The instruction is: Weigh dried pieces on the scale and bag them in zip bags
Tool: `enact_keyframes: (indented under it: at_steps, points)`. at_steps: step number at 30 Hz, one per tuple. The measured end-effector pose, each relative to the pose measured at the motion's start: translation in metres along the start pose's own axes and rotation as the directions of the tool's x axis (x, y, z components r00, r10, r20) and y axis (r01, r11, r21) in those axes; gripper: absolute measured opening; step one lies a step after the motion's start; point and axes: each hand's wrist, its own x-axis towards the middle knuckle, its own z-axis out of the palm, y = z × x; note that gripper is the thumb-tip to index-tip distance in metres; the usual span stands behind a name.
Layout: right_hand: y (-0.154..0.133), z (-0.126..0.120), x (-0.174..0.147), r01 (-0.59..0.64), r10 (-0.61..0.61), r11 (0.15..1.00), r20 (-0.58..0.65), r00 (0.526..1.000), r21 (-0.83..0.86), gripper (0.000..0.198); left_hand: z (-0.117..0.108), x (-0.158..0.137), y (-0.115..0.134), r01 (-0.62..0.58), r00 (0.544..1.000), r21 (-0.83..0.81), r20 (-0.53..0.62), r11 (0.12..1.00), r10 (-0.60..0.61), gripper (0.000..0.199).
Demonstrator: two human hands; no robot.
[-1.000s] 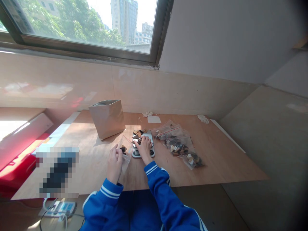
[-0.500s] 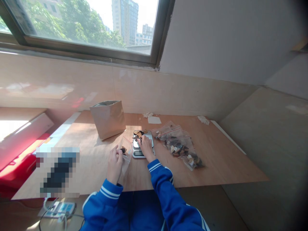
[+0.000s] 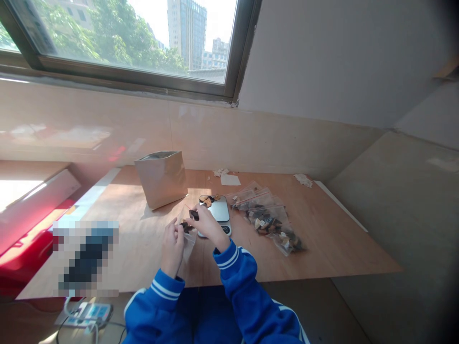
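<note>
Clear zip bag (image 3: 189, 228) held upright just above the table (image 3: 322, 248), mouth up, a few dark chips already inside near the top. Left hand (image 3: 172, 243) grips the bag's near edge, fingers curled and pressed together on the plastic. Right hand (image 3: 206, 224) sits at the bag's mouth, thumb and fingertips pinching a dark chip (image 3: 194, 214) right over the opening. Both sleeves blue with white cuff stripes. Kitchen scale (image 3: 219, 213) lies flat just beside the right hand at its 2 o'clock, silver platter mostly bare, a small heap of brown and dark chips (image 3: 208, 199) on its far left corner. Brown paper bag (image 3: 161, 177) stands open at 11 o'clock from the hands, near the scale but apart from it. Pile of filled zip bags (image 3: 268, 217) with red seal strips lies at 3 o'clock from the scale, overlapping each other, dark and pale pieces inside. White paper slip (image 3: 230, 180) and crumpled scraps (image 3: 220, 171) at 12 o'clock by the wall; another crumpled scrap (image 3: 303, 179) toward 1 o'clock. Window (image 3: 125, 38) above the wall shows trees and towers. Blurred patch covers something at 9 o'clock on the table's left end; cannot tell what. White power strip (image 3: 88, 313) with cables on the floor at 7 o'clock.
</note>
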Motion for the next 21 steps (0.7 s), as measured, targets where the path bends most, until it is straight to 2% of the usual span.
enact_keyframes:
  at_steps: [4,8,10,15,21]
  points:
    - [0.001,0.008,0.0,0.035,-0.033,0.999,-0.04,0.999,0.032,0.03,-0.003,0.002,-0.005,-0.006,1.0,-0.014,-0.025,1.0,0.006,0.041]
    - [0.02,0.007,0.016,0.041,-0.111,0.962,-0.251,0.962,-0.269,0.031,-0.006,0.004,-0.008,0.009,0.999,-0.032,-0.047,0.999,-0.01,0.042]
    - [0.039,0.007,0.027,0.026,-0.154,0.917,-0.292,0.944,-0.397,0.035,-0.007,0.004,-0.007,0.014,0.999,-0.035,-0.049,0.999,-0.016,0.042]
    - [0.086,0.015,0.044,0.08,-0.203,0.874,-0.209,0.957,-0.479,0.036,-0.008,0.003,-0.006,0.057,0.998,-0.061,-0.032,0.996,-0.059,0.043]
    - [0.097,0.015,0.047,0.019,-0.163,0.835,-0.214,0.963,-0.551,0.021,-0.007,0.003,-0.004,0.082,0.996,-0.133,-0.006,0.988,-0.084,0.038]
